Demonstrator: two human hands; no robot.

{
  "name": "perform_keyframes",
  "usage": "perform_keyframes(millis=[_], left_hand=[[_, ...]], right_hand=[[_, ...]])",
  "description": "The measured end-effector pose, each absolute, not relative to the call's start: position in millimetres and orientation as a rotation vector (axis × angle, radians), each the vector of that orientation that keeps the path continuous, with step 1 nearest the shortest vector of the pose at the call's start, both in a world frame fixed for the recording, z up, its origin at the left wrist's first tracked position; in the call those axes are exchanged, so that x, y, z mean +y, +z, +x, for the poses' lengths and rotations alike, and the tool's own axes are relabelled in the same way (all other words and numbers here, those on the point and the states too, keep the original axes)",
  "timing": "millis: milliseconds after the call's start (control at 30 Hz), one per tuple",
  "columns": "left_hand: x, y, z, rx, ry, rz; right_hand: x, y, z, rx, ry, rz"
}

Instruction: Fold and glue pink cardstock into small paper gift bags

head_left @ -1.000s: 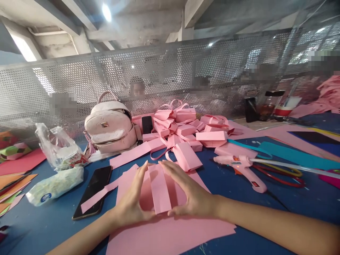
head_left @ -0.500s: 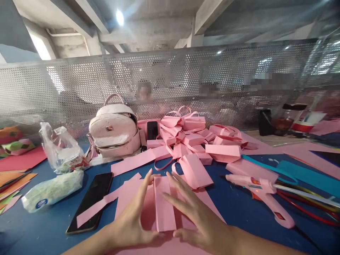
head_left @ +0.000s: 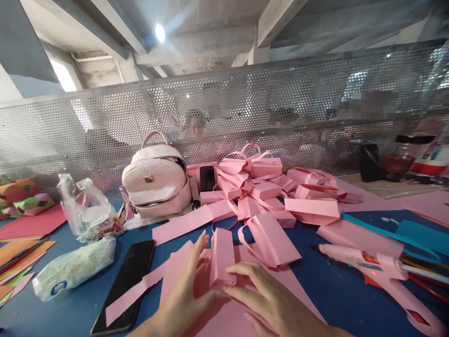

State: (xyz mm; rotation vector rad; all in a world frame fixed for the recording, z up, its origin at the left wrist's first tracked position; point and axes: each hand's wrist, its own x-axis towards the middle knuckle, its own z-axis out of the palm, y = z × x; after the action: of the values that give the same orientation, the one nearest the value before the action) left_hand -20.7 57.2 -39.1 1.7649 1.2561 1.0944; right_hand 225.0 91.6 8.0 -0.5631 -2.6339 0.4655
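Note:
A narrow folded pink paper box (head_left: 223, 257) stands on a large sheet of pink paper (head_left: 224, 318) in front of me. My left hand (head_left: 189, 285) is curved along its left side, fingers reaching to the far end and thumb at the near end. Touching its near right corner are the fingertips of my right hand (head_left: 270, 290), whose fingers are bent and spread and whose thumb is lower, apart from the box. A finished-looking pink paper bag (head_left: 271, 238) with a strip handle lies just beyond my right hand.
A pile of pink paper bags (head_left: 252, 182) lies behind, beside a pale pink backpack (head_left: 156, 182). On the left are a black phone (head_left: 129, 276) under a paper strip, a tissue pack (head_left: 75, 267) and a plastic bag (head_left: 87, 210). A pink glue gun (head_left: 379, 269) lies right.
My right hand has shifted nearer, its fingertips closing onto the paper box's near corner. My left thumb has moved in against the near end. The whole view has turned slightly left.

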Motion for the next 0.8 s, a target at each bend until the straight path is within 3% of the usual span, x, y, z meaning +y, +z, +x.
perform_keyframes(millis=[167, 333, 567, 800], left_hand=[[85.2, -3.7, -59.7, 1.660, 0.991, 2.207], [120.8, 13.2, -121.0, 1.911, 0.867, 2.240], [134.0, -11.1, -149.4, 2.041, 0.811, 2.207], [121.9, 20.3, -149.8, 2.032, 0.914, 2.174]], right_hand=[[91.1, 7.5, 226.7, -2.606, 0.579, -0.603], [90.0, 10.5, 224.7, -2.712, 0.683, -0.461], [91.4, 5.8, 225.9, -2.806, 0.706, -0.636], [85.5, 6.0, 224.0, -2.792, 0.584, -0.575]])
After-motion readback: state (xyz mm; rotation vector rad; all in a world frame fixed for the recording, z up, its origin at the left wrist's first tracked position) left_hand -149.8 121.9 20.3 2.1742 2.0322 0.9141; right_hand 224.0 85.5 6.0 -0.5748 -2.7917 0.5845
